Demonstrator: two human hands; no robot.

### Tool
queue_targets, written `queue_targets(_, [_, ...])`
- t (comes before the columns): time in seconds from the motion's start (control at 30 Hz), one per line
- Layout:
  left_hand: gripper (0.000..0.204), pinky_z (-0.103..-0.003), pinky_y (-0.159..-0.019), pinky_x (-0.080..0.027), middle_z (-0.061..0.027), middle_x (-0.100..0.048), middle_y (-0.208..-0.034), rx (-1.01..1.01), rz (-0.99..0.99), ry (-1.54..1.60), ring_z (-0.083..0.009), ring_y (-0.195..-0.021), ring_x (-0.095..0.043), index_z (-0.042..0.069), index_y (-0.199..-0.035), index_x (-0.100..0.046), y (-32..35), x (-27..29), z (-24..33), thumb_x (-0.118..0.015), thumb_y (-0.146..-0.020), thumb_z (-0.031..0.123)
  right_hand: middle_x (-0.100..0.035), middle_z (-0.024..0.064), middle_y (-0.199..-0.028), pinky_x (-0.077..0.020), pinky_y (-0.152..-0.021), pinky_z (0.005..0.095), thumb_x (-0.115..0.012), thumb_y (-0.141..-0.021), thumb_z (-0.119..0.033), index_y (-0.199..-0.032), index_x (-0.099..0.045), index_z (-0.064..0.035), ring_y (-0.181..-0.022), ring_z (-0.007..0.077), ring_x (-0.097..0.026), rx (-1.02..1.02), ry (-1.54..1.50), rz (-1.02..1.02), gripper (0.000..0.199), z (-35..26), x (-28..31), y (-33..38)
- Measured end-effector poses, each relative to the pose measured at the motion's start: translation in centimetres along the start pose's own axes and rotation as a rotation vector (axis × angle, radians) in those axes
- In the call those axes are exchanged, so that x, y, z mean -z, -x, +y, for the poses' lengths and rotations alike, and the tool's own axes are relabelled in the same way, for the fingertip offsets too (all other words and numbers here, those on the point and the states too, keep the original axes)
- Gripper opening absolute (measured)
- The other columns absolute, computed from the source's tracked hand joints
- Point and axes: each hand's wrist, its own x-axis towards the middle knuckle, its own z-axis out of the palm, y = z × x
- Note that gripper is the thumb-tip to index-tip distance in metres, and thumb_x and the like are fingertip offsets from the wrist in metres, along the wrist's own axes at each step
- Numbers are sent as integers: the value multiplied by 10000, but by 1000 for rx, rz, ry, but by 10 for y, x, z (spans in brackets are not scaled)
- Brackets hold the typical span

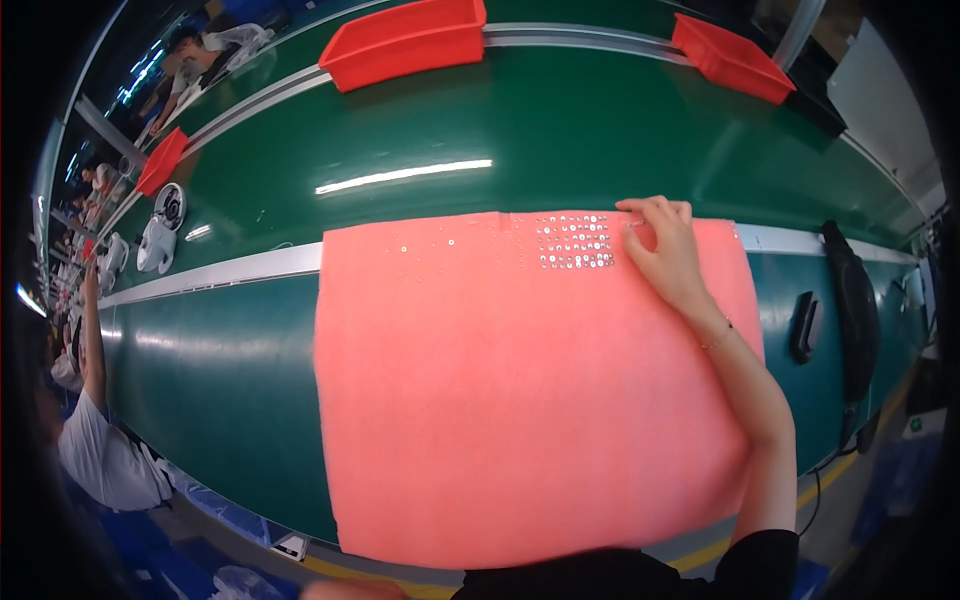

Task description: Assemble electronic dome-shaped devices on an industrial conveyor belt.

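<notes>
A large pink foam-like sheet (530,400) lies before me across the bench. Near its far edge, several rows of small shiny round metal pieces (575,243) form a block, some with a dark dot in the middle. My right hand (665,250) is over the sheet just right of that block. Its thumb and index finger are apart, the fingertips at the far edge, and nothing shows held between them. A blurred bit of skin at the bottom edge looks like my left hand or forearm (350,590); its fingers are hidden.
Beyond the sheet runs a green belt (420,130) with red bins (410,45) along its far side. White and black devices (157,240) stand at left. A small black object (805,327) lies right of the sheet. At left a person in a white shirt (105,455) reaches forward.
</notes>
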Motion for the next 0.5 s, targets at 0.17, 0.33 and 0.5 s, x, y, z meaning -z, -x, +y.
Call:
queue_targets(0.17, [172,-355,-510,-461,-99,-576,-692,203,985,-634,-249,-627,-580,81,-795,-578,34,87,56,-529,-856,234,-521,53,-1064,-300,-905,421,-610,-692,-75,-1032,-589,-109,-1000,295,-376,204,272,99,342,-20,4,9])
queue_targets(0.33, [166,-384,-635,-479,-93,-560,-792,-386,1148,-977,-270,-741,-574,51,-785,-540,-58,182,72,-528,-808,215,-519,59,-1063,-274,-894,445,-625,-645,-64,-1017,-588,-115,-986,306,-370,446,151,-14,377,-39,5,22])
queue_targets(0.5, [155,-369,-693,-459,-79,-536,-820,-515,1002,-1014,-248,-797,-544,67,-858,-539,-135,210,64,-521,-822,217,-533,50,-1031,-279,-867,436,-618,-632,-50,-975,-599,-111,-959,302,-384,588,170,-117,349,-54,1,36])
